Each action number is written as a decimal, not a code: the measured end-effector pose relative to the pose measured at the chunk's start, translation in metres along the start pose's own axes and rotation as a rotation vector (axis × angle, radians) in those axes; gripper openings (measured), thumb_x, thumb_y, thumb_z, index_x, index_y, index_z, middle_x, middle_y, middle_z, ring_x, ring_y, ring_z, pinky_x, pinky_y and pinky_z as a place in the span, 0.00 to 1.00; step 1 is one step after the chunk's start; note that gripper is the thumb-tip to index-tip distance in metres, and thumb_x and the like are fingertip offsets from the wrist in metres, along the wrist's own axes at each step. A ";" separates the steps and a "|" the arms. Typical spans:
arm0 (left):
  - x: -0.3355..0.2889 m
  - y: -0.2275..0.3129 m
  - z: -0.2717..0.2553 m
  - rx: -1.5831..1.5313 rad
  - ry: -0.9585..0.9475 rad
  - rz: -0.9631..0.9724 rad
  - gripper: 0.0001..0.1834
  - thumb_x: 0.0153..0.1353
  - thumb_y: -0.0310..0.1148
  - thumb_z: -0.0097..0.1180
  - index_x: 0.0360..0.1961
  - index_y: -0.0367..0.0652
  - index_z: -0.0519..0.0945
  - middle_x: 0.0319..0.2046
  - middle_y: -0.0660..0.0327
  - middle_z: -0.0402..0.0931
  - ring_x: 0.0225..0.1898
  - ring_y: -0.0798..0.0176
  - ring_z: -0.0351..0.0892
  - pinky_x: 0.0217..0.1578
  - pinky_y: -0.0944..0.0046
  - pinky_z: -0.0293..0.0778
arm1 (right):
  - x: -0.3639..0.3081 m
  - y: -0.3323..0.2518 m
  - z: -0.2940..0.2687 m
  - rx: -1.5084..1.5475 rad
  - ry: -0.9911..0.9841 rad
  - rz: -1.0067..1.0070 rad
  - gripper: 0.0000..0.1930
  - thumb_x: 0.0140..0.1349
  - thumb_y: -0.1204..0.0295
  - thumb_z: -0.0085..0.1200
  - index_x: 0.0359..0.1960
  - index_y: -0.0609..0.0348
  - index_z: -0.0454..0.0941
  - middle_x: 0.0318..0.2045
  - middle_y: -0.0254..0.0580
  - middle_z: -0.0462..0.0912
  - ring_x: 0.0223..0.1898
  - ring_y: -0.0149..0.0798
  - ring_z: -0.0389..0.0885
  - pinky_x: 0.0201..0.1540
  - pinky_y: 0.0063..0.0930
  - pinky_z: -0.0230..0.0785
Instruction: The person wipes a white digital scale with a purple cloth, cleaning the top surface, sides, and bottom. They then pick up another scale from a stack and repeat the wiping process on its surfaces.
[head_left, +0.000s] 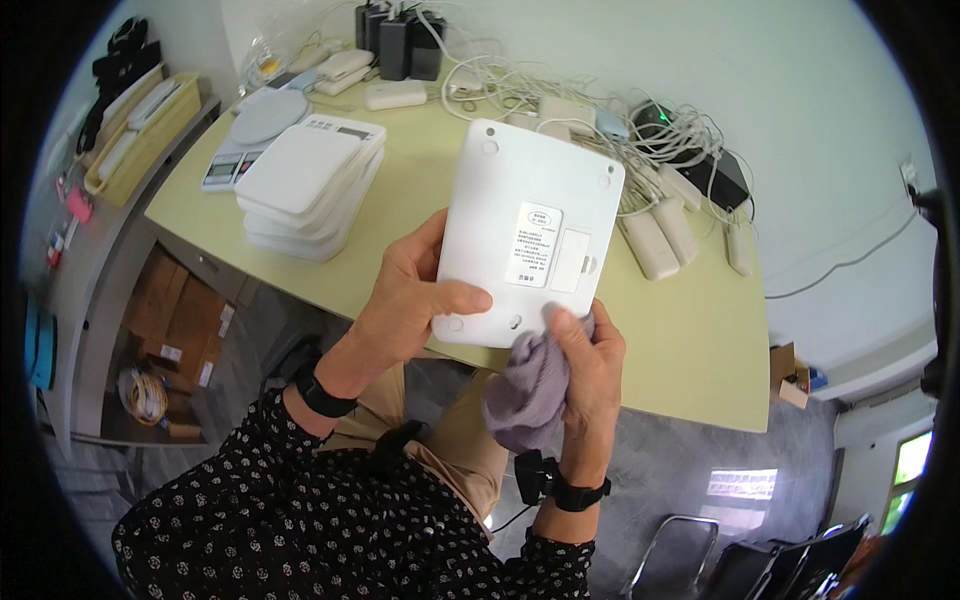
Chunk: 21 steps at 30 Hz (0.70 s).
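Note:
A white kitchen scale (480, 235) is held up over the table's front edge, its underside toward me with a printed label, a battery cover and small round feet. My left hand (405, 300) grips its left edge, thumb pressed on the underside and fingers behind. At the lower right corner, my right hand (588, 365) is closed on a purple-grey cloth (528, 395), its thumb touching the scale's lower edge. The cloth hangs down below the scale. Fingers behind the scale and cloth are partly hidden.
On the pale green table (690, 350), several white scales are stacked (300, 180) at left, beside another scale with a round platform (268, 118). Tangled white cables (500, 75), power adapters (655, 245) and black boxes (398, 48) line the back. A yellow bin (150, 135) stands far left.

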<state>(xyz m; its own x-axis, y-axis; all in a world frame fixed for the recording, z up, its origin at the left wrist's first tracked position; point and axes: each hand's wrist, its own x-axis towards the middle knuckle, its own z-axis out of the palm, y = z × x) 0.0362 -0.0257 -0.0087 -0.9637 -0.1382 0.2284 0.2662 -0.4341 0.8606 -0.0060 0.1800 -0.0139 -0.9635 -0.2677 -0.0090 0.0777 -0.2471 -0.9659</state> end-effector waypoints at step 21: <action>0.013 0.005 -0.047 -0.117 0.043 -0.330 0.27 0.54 0.19 0.61 0.58 0.25 0.76 0.46 0.53 0.83 0.44 0.64 0.83 0.47 0.64 0.79 | 0.082 -0.040 0.065 -0.560 -0.232 -0.284 0.32 0.64 0.64 0.68 0.66 0.64 0.71 0.59 0.47 0.76 0.59 0.38 0.74 0.61 0.35 0.69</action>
<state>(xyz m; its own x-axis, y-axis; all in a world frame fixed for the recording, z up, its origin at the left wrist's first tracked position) 0.0263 -0.0717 -0.0230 -0.9971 -0.0092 -0.0749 -0.0570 -0.5602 0.8264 -0.0709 0.1074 0.0413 -0.8420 -0.4723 0.2607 -0.3758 0.1669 -0.9116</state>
